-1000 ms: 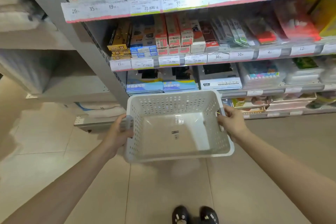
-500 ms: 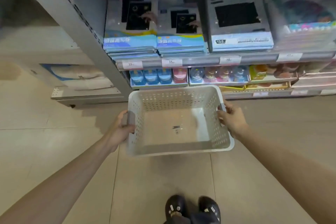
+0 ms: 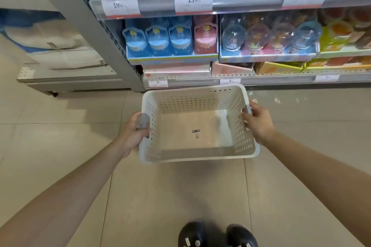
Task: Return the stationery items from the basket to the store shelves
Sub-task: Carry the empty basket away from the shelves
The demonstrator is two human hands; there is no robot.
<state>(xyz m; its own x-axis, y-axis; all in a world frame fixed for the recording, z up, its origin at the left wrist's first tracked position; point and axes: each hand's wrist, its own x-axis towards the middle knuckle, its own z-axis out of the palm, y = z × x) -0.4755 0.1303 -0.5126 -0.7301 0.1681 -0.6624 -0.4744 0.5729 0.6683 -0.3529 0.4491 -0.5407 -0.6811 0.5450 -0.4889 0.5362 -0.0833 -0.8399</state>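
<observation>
We hold the white perforated basket out in front of us, above the tiled floor and just short of the lower store shelves. Both forearms reach forward. Our left hand grips the grey left handle, fingers curled round it; our right hand grips the right handle likewise. Only a small label lies on the basket's bottom.

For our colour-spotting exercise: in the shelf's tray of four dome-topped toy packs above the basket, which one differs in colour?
The pink dome-topped pack, at the right end of that tray. The three blue dome-topped packs to its left match one another.
</observation>
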